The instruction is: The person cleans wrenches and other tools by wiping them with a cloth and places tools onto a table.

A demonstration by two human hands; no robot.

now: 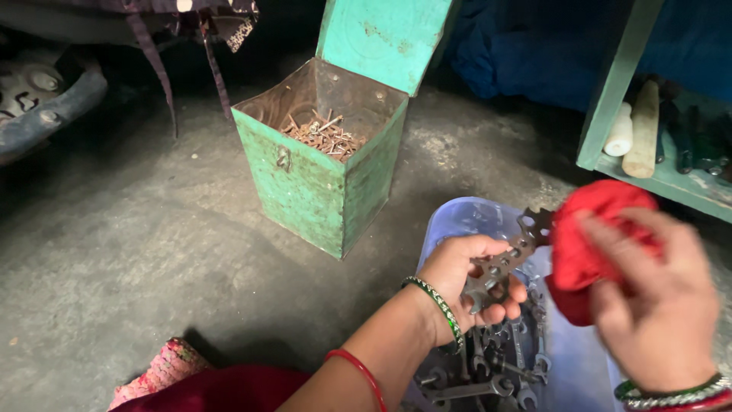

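My left hand grips a flat grey metal multi-hole spanner by its lower end, and the tool slants up to the right. My right hand holds a bunched red cloth pressed against the spanner's upper end. Both hands hover over a translucent blue plastic tub that holds several loose wrenches. Green and red bangles ring both wrists.
An open green metal box with rusty nails inside stands on the concrete floor behind the tub, lid up. A green shelf at right carries a wooden handle and a white roll. A dark vehicle part lies at far left.
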